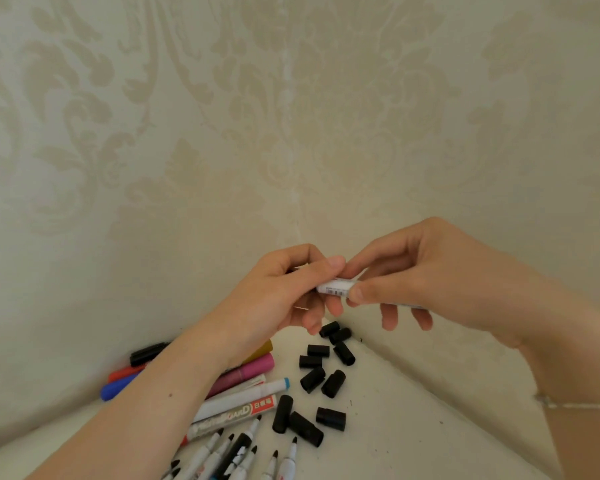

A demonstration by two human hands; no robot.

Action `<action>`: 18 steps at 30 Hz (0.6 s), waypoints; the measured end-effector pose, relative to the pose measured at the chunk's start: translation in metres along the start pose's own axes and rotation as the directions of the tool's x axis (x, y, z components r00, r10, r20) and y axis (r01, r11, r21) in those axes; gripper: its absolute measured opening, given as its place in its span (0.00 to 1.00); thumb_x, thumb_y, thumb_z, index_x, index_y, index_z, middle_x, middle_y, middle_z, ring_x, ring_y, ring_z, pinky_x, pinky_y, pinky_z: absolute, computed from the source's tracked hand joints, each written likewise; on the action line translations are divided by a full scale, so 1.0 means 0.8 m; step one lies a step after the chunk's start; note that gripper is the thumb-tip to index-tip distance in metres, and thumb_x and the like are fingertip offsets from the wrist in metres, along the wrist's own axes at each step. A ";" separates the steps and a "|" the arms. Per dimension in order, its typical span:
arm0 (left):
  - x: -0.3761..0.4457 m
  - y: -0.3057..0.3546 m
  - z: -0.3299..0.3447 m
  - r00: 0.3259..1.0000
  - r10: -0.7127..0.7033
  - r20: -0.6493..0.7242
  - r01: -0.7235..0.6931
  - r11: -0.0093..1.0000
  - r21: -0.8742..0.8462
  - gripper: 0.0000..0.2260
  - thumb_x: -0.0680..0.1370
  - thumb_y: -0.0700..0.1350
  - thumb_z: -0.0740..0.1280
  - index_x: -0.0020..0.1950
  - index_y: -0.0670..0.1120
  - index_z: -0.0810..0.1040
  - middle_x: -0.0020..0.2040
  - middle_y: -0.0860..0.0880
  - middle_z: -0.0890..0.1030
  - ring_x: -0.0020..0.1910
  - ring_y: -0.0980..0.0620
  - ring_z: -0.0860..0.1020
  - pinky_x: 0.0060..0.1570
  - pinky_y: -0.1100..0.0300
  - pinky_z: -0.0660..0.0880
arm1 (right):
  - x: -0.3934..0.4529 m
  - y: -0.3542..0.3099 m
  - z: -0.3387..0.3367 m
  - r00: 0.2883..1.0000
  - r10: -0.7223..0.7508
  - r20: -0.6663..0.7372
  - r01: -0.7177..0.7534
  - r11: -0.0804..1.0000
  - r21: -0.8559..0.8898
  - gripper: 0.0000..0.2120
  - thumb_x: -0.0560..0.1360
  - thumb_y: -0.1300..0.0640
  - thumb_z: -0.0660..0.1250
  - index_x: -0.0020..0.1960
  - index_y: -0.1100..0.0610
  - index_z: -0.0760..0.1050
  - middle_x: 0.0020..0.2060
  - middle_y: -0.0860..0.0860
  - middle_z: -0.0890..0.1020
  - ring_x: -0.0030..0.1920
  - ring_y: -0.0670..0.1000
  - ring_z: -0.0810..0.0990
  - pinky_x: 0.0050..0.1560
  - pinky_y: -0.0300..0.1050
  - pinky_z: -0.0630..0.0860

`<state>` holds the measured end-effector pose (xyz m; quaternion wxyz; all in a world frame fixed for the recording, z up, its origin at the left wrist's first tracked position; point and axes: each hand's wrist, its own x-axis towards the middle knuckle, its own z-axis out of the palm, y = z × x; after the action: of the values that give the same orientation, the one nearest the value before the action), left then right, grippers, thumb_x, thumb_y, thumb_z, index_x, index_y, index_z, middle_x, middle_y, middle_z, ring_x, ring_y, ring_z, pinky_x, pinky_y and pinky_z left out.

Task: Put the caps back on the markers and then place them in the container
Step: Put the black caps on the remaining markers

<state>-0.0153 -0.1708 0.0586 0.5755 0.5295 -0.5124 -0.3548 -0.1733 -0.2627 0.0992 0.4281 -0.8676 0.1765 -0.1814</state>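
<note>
Both my hands hold one white marker (pixel 336 288) level in the air above the table corner. My left hand (pixel 288 292) grips its left end, which is hidden in the fingers. My right hand (pixel 426 271) pinches the barrel between thumb and forefinger. Below them lie several loose black caps (pixel 321 367) on the white table. Several uncapped white markers (pixel 243 455) with black tips lie at the bottom centre. Capped markers lie under my left forearm: pink (pixel 250 370), blue (pixel 116 389), red (pixel 123 373) and black (pixel 148 353). No container is in view.
The white table (pixel 413 427) ends in a corner between two patterned wallpaper walls (pixel 291 133). A larger whiteboard marker with a red label (pixel 236 415) lies among the others. A thin bracelet (pixel 575 405) is on my right wrist.
</note>
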 end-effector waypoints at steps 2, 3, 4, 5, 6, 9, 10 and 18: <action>0.001 0.001 0.004 1.000 0.003 -0.031 -0.002 1.000 0.027 0.10 0.73 0.49 0.67 0.37 0.43 0.74 0.31 0.44 0.77 0.22 0.54 0.69 0.27 0.63 0.71 | 0.001 0.001 0.000 1.000 -0.014 -0.010 0.014 1.000 -0.005 0.04 0.68 0.59 0.73 0.41 0.51 0.84 0.31 0.52 0.84 0.28 0.46 0.77 0.24 0.38 0.68; 0.001 0.002 0.005 0.999 0.005 -0.041 -0.003 0.999 0.040 0.10 0.73 0.50 0.67 0.36 0.44 0.74 0.31 0.44 0.77 0.22 0.54 0.68 0.26 0.63 0.71 | 0.001 0.001 -0.001 1.000 -0.018 -0.016 0.018 1.000 -0.006 0.04 0.68 0.59 0.73 0.41 0.51 0.84 0.30 0.52 0.84 0.27 0.46 0.76 0.23 0.38 0.68; 0.001 0.002 0.007 0.999 0.009 -0.052 -0.006 0.999 0.050 0.11 0.72 0.50 0.67 0.36 0.44 0.74 0.30 0.44 0.77 0.22 0.54 0.68 0.26 0.63 0.71 | 0.000 0.001 -0.003 1.000 -0.021 -0.022 0.020 1.000 -0.007 0.04 0.68 0.58 0.73 0.40 0.50 0.84 0.29 0.53 0.83 0.26 0.47 0.75 0.23 0.38 0.67; 0.002 0.003 0.008 0.998 0.014 -0.059 -0.010 0.998 0.056 0.11 0.72 0.50 0.68 0.35 0.45 0.74 0.30 0.44 0.76 0.22 0.54 0.68 0.26 0.62 0.71 | 0.000 0.001 -0.004 0.999 -0.023 -0.028 0.023 1.000 -0.006 0.04 0.68 0.58 0.74 0.40 0.50 0.85 0.28 0.54 0.82 0.25 0.47 0.73 0.23 0.38 0.67; 0.003 0.003 0.009 0.998 0.019 -0.060 -0.016 0.998 0.054 0.11 0.72 0.50 0.68 0.35 0.45 0.74 0.30 0.44 0.76 0.22 0.53 0.68 0.27 0.62 0.71 | -0.001 0.000 -0.005 0.999 -0.024 -0.036 0.024 1.000 -0.001 0.04 0.68 0.57 0.74 0.40 0.49 0.85 0.27 0.55 0.81 0.24 0.48 0.72 0.23 0.38 0.66; 0.004 0.005 0.009 0.998 0.052 -0.040 -0.052 0.999 0.012 0.12 0.74 0.47 0.70 0.32 0.47 0.75 0.29 0.44 0.75 0.22 0.53 0.68 0.27 0.62 0.70 | -0.002 -0.002 -0.008 0.998 -0.036 -0.059 0.037 0.999 0.023 0.04 0.67 0.57 0.75 0.40 0.49 0.85 0.25 0.56 0.80 0.25 0.51 0.69 0.24 0.39 0.64; 0.004 0.005 0.009 0.997 0.067 -0.044 -0.068 0.998 -0.006 0.13 0.74 0.47 0.70 0.31 0.47 0.75 0.29 0.44 0.75 0.22 0.53 0.67 0.26 0.62 0.70 | -0.002 -0.003 -0.007 0.997 -0.042 -0.064 0.044 0.999 0.023 0.03 0.67 0.57 0.75 0.40 0.49 0.85 0.24 0.55 0.80 0.25 0.52 0.68 0.24 0.39 0.63; 0.009 0.000 0.027 0.916 0.187 -0.356 -0.175 0.982 0.066 0.19 0.71 0.52 0.70 0.27 0.47 0.66 0.22 0.47 0.68 0.21 0.50 0.62 0.22 0.62 0.62 | 0.005 -0.008 0.007 0.991 -0.063 -0.115 0.069 0.997 0.044 0.04 0.67 0.62 0.75 0.36 0.55 0.84 0.22 0.49 0.79 0.19 0.46 0.66 0.20 0.31 0.61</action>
<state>-0.0342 -0.1829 0.0582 0.6814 0.5451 -0.4505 -0.1886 -0.1660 -0.2570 0.1020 0.4318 -0.8507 0.1674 -0.2488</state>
